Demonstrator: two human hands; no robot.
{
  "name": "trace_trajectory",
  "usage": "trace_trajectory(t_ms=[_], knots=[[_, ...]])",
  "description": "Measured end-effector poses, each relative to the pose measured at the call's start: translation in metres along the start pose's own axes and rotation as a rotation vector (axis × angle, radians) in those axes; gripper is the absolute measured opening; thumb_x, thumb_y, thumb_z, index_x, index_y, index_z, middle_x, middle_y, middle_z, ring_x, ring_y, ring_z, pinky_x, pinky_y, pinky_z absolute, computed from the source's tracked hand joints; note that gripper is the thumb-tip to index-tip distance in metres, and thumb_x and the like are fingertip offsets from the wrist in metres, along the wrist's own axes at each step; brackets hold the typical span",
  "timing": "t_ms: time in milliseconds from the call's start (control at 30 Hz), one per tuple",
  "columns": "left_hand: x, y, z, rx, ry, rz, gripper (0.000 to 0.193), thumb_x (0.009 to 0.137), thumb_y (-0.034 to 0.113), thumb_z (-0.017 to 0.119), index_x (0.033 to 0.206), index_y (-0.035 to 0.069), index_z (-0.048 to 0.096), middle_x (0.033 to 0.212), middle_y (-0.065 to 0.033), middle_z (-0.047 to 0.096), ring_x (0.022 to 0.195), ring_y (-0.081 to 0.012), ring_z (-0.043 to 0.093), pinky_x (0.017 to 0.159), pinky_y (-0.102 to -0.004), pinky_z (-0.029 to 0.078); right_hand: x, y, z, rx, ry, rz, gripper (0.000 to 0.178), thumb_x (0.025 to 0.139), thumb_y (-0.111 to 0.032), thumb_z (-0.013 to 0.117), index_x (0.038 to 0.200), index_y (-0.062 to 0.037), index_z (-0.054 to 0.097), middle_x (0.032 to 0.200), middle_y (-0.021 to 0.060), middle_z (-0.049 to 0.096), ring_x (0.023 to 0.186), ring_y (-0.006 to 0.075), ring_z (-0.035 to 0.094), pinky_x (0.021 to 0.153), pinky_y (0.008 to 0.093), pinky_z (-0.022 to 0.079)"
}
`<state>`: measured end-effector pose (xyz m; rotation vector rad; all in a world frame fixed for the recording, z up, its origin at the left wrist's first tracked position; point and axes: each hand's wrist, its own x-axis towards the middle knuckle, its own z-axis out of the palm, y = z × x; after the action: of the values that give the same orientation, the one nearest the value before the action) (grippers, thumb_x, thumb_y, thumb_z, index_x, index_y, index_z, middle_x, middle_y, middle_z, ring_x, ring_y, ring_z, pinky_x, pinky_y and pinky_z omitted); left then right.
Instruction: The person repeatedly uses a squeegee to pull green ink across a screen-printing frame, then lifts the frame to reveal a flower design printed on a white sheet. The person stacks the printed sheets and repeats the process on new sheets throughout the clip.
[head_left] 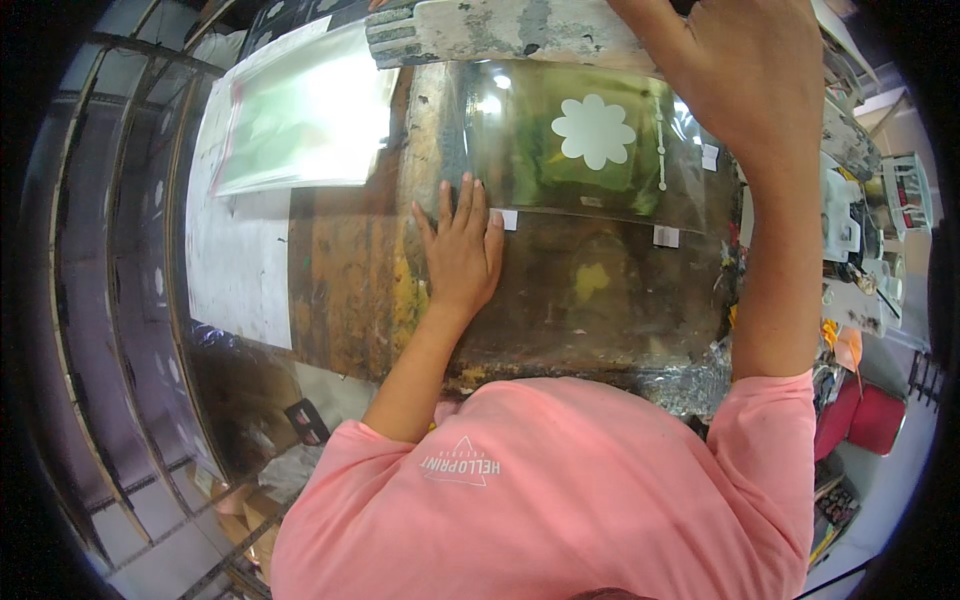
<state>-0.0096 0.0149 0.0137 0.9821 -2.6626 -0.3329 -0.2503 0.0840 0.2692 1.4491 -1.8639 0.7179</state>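
Observation:
My left hand lies flat on the stained work table, fingers stretched out, at the near left corner of a clear, green-tinted plastic sheet. A white flower shape and a thin white dotted line show on the sheet. Across the far side runs a paint-smeared frame bar. My right hand is up at the bar's right part. Its fingers are mostly cut off by the picture's upper edge, so its grip is hidden. Small white tabs sit along the sheet's edges.
A stack of clear plastic bags lies on white paper at the left. Beyond it stand metal drying racks. Containers and tools crowd the right side, above a red chair. Crumpled clear plastic lies along the near table edge.

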Motion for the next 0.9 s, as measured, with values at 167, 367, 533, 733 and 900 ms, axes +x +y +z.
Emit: trace_trajectory(t_ms=[167, 367, 533, 733, 900], knots=[[0.052, 0.02, -0.025, -0.372, 0.286, 0.103, 0.041, 0.107, 0.025, 0.063, 0.133, -0.006, 0.068, 0.14, -0.0241, 0.068, 0.128, -0.0411, 0.065, 0.113, -0.0508, 0.048, 0.013, 0.012, 0.005, -0.023, -0.031, 0.011, 0.04, 0.089, -0.033, 0.063, 0.07, 0.0008, 0.057, 0.069, 0.0187, 0.059, 0.071, 0.0394, 0.061, 0.077, 0.0483, 0.043], [0.086, 0.046, -0.061, -0.534, 0.344, -0.013, 0.038, 0.098, 0.019, 0.075, 0.128, -0.004, 0.071, 0.132, -0.0215, 0.073, 0.099, -0.0332, 0.078, 0.086, -0.0393, 0.061, 0.033, 0.022, -0.002, -0.001, -0.054, -0.018, 0.039, 0.09, -0.035, 0.063, 0.07, -0.0014, 0.062, 0.072, 0.0197, 0.065, 0.074, 0.0396, 0.064, 0.077, 0.0492, 0.042], [0.086, -0.004, -0.097, -0.701, 0.355, -0.281, 0.048, 0.095, 0.007, 0.077, 0.14, -0.001, 0.066, 0.103, -0.0189, 0.081, 0.087, -0.0164, 0.077, 0.08, -0.029, 0.059, 0.028, 0.025, -0.001, -0.006, -0.086, -0.016, 0.036, 0.09, -0.035, 0.064, 0.076, -0.0024, 0.066, 0.076, 0.0177, 0.068, 0.078, 0.0379, 0.066, 0.077, 0.0497, 0.043], [0.11, -0.127, -0.132, -0.616, 0.45, -0.321, 0.053, 0.089, 0.006, 0.075, 0.14, -0.003, 0.066, 0.08, -0.0143, 0.077, 0.073, -0.0174, 0.073, 0.069, -0.0309, 0.057, 0.026, 0.032, 0.007, -0.109, -0.141, -0.008, 0.047, 0.102, -0.046, 0.057, 0.114, -0.0037, 0.075, 0.106, 0.0193, 0.075, 0.1, 0.0377, 0.068, 0.09, 0.0452, 0.044], [0.138, -0.23, -0.142, -0.319, 0.46, -0.358, 0.055, 0.088, 0.007, 0.074, 0.141, -0.003, 0.065, 0.085, -0.0169, 0.077, 0.076, -0.0268, 0.076, 0.076, -0.0369, 0.059, 0.021, 0.029, 0.004, -0.107, -0.173, 0.022, 0.043, 0.1, -0.043, 0.06, 0.114, -0.0042, 0.075, 0.105, 0.0189, 0.075, 0.096, 0.0387, 0.067, 0.09, 0.0436, 0.045]])
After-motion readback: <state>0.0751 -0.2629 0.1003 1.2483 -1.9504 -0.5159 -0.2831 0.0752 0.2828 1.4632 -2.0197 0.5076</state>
